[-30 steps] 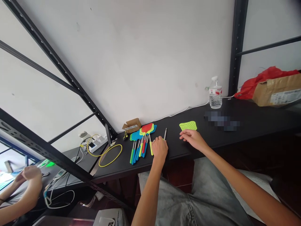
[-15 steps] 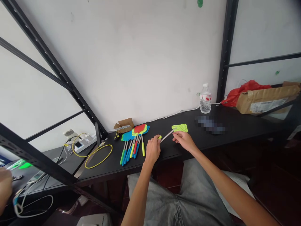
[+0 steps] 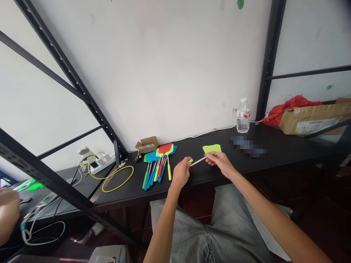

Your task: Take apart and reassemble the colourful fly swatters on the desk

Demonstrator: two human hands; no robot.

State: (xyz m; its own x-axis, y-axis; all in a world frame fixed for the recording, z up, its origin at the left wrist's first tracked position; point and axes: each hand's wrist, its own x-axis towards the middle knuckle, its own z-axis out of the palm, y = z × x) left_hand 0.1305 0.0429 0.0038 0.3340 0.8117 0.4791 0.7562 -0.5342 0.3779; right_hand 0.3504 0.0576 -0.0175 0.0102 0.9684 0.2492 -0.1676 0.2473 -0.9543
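Fly swatter shaft point(image 3: 201, 161), slim silver metal, yellow grip point(image 3: 190, 160).

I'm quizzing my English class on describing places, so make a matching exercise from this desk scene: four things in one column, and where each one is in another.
Things:
1. Slim metal swatter handle with lime-yellow grip
2. Lime-green mesh swatter head
3. Clear plastic water bottle
4. Yellow cable loop

Places:
A. Upright on the black desk, before the white wall
B. Left of the multicoloured fly swatters
C. Held between left hand and right hand
D. Flat, just beyond the right hand

Pairs: 1-C; 2-D; 3-A; 4-B
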